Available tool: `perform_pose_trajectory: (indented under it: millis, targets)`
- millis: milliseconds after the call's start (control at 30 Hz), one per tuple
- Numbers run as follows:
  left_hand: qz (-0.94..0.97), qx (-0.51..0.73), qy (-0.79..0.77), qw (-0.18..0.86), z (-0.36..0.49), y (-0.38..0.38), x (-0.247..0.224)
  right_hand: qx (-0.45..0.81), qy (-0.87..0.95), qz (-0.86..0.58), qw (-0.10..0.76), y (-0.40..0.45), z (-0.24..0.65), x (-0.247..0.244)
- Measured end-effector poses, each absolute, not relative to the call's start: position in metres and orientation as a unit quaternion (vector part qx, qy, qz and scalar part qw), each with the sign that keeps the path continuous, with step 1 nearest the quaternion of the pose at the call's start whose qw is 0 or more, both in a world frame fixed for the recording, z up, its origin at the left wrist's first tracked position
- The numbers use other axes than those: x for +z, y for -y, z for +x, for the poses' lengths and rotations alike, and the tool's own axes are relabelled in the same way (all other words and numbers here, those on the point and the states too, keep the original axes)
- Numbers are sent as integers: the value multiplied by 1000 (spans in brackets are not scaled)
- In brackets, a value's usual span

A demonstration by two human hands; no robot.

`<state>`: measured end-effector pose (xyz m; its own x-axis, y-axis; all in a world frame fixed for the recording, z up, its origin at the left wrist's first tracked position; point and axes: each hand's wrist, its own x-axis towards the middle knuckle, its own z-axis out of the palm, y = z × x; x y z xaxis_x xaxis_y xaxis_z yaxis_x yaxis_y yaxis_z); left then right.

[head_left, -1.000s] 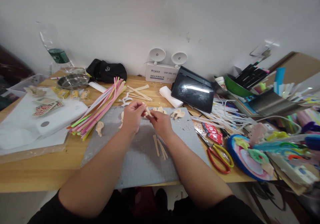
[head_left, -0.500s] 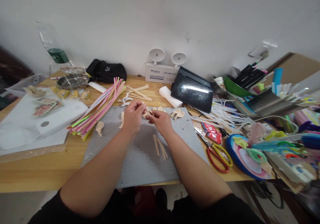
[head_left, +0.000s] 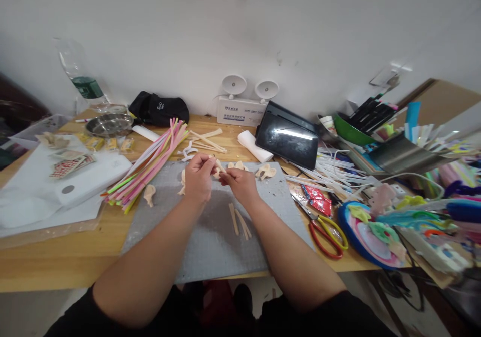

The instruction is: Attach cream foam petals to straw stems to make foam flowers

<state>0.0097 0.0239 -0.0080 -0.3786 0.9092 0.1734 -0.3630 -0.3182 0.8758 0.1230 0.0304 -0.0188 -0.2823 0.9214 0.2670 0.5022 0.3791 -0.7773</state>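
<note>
Over the upper part of a grey mat, my left hand and my right hand pinch a small beige strip between them. My fingers are closed around its two ends. Two or three loose beige strips lie on the mat below my right hand. A curled beige piece sits at the mat's left side, and another at its upper right. More curled beige pieces lie behind my hands, partly hidden by them.
Left of the mat lies a bundle of pink, yellow and white stems. On the right are scissors, red packets, white stems and a blue-rimmed round piece. A black device leans at the back.
The view has shifted slightly. The beige strip between my fingers has turned a little and shows more clearly. Both hands have stayed almost in place.
</note>
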Motion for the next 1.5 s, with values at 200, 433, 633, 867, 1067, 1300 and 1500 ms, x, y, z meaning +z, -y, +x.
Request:
perform_pose_trajectory:
  millis: [200, 433, 633, 867, 1067, 1300, 1500]
  targets:
    - [305, 762, -405, 403, 12, -22, -7, 192, 810, -469, 294, -20, 121, -3]
    - [281, 671, -466, 503, 6, -21, 1, 369, 804, -441, 153, -63, 134, 4]
    - [624, 300, -480, 539, 12, -11, -5, 119, 819, -550, 113, -145, 100, 11]
    - [717, 256, -556, 335, 3, -13, -9, 97, 811, -576, 34, -187, 56, -14]
    - [678, 363, -559, 309, 2, -19, -12, 98, 809, -571, 103, -181, 70, 11]
    - [425, 626, -482, 441, -3, -23, -7, 345, 769, -473, 257, -92, 111, 25]
    - [364, 640, -451, 504, -2, -29, -8, 403, 758, -459, 226, -31, 138, 3]
